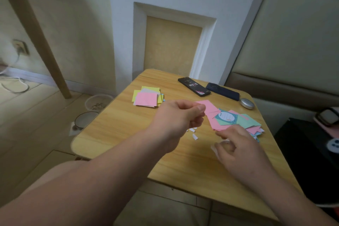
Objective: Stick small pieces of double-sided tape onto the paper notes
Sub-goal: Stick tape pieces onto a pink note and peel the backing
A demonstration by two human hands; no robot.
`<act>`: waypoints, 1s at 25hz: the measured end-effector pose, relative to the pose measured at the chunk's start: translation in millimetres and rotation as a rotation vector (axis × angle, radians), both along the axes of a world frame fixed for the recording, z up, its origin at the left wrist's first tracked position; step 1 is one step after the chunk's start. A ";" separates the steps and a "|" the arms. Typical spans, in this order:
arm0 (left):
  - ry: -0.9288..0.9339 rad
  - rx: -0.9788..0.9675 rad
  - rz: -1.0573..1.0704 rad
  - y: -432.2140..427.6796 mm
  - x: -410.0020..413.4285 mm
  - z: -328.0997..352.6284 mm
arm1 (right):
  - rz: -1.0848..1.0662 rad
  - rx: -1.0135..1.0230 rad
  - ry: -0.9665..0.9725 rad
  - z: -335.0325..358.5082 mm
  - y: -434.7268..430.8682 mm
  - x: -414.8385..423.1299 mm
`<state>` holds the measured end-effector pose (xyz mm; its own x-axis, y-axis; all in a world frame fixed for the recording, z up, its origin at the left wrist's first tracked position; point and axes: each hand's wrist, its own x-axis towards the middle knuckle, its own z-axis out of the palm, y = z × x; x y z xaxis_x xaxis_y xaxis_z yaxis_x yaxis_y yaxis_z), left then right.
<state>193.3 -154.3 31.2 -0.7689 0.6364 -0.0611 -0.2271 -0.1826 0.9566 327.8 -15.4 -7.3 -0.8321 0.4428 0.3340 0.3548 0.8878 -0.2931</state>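
Pink note [209, 106] in curled left hand [180, 115]

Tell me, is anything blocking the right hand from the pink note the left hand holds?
Nothing visible blocks it. The right hand is near the pink note that the left hand pinches, with only bare table between. White scraps lie flat, left of that gap.

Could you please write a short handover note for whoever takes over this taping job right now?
The left hand pinches a pink note over the table. The right hand curls by something pale and blurred, perhaps tape; grip unclear. A neat stack lies far left, a loose pile by the right hand, white scraps between the hands. Which notes are taped cannot be told; probably tape the held note next.
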 end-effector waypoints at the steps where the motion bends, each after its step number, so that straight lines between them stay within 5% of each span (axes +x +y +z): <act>1: 0.009 -0.003 0.008 0.6 0.2 0.2 | -0.002 -0.043 0.093 10.2 -2.6 -4.1; 6: -0.126 0.045 0.069 7.1 1.7 -3.5 | 0.053 -0.391 0.317 53.0 -17.7 -26.6; 13: -0.284 0.132 -0.307 14.5 8.1 -16.5 | 0.114 -0.737 0.466 37.8 -1.5 -22.0; 20: -0.368 0.159 -0.473 21.8 5.7 -32.7 | 0.177 -0.798 0.487 21.5 17.6 -15.4; 25: -0.230 0.172 -0.452 12.7 11.5 -34.4 | 0.263 -0.891 0.416 23.1 15.6 -14.5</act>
<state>204.8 -141.6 -3.2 -0.3945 0.9168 -0.0615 -0.5201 -0.1676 0.8375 313.3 0.2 15.8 -0.8319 0.4914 0.2579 -0.1017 0.3218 -0.9413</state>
